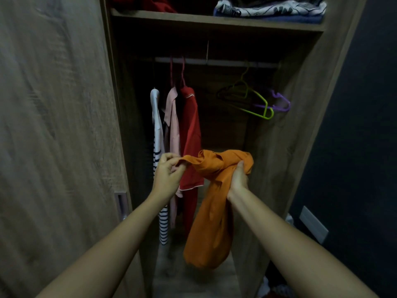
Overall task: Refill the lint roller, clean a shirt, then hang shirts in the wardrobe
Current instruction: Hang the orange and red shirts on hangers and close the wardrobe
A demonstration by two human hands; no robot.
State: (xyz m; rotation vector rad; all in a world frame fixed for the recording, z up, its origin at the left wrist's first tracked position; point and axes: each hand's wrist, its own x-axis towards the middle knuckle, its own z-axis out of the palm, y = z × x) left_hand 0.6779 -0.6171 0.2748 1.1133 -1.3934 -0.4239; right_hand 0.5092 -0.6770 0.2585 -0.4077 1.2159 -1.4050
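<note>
Just below the middle of the frame, the orange shirt (pixel 211 203) is bunched and twisted between both hands, in front of the open wardrobe (pixel 300 117). The left hand (pixel 168 172) pinches a corner of the cloth in a closed grip; the right hand (pixel 238 175) is closed around the gathered middle, and the rest hangs down in a loose bundle toward the wardrobe floor.

The likely trouble is the tangle itself: with collar and sleeves hidden in the twist, a hanger may go in wrong, or the fabric may slip out of the light left pinch and drop. No hanger is in hand yet (both hands are full), so one must let go first.

Room looks best at right of centre, where the green hanger (pixel 256 102) and purple hanger (pixel 281 101) hang bare on the rail (pixel 214 61). Left of centre, the striped shirt (pixel 158 134), pink shirt (pixel 173 123) and red shirt (pixel 191 134) crowd together just beyond the left hand. The shelf (pixel 214 21) edge caps the space above, and the wardrobe door (pixel 58 125) closes off the left.
</note>
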